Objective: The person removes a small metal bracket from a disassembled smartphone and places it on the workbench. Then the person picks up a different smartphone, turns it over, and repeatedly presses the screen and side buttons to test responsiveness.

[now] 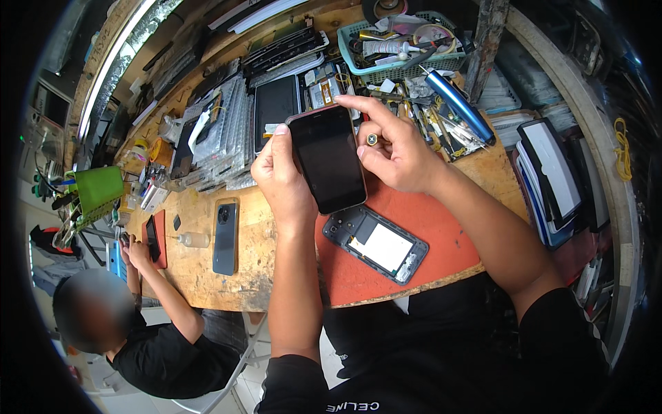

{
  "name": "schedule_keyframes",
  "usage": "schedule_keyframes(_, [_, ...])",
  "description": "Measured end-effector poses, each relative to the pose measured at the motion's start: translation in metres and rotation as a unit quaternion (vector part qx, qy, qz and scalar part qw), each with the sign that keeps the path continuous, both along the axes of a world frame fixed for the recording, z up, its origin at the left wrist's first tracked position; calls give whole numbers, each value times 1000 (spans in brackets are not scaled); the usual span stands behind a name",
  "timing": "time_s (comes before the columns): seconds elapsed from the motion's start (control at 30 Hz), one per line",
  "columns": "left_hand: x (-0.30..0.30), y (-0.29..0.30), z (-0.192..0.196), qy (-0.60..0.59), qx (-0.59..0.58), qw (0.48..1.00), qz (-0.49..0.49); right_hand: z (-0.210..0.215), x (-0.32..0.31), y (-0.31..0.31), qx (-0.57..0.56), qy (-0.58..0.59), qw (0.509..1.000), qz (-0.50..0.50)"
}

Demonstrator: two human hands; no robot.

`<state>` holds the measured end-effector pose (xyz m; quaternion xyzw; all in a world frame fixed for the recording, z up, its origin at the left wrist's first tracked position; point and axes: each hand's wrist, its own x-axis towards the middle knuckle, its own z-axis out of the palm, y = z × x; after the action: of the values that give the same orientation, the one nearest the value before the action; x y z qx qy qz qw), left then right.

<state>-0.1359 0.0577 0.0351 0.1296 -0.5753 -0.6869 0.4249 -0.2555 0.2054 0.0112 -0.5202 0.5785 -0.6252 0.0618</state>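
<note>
Both my hands hold a dark phone screen panel point(328, 159) above the red work mat point(441, 228). My left hand point(281, 178) grips its left edge. My right hand point(389, 141) pinches its upper right corner with the index finger stretched along the top; a ring sits on one finger. Below the panel, an opened phone body point(376, 243) lies flat on the mat with its inner parts and a pale battery showing.
A grey phone point(225, 236) lies back-up on the wooden bench point(207, 276) beside a small clear bottle point(193, 239). Stacked screens and parts point(227, 124) crowd the back; a teal basket point(400, 41) holds tools. A seated person point(131, 324) works at the left.
</note>
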Motion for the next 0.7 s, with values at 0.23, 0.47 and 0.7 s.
schedule_keyframes(0.23, [1, 1, 1, -8, -6, 1000, -3, 5, 2, 4, 31, -15, 999, 10])
schedule_keyframes(0.47, [1, 1, 0, 3, 5, 1000, -14, 3, 2, 1, 23, 3, 1000, -8])
schedule_keyframes(0.7, [1, 0, 0, -2, -6, 1000, -6, 4, 4, 2, 29, -2, 999, -14])
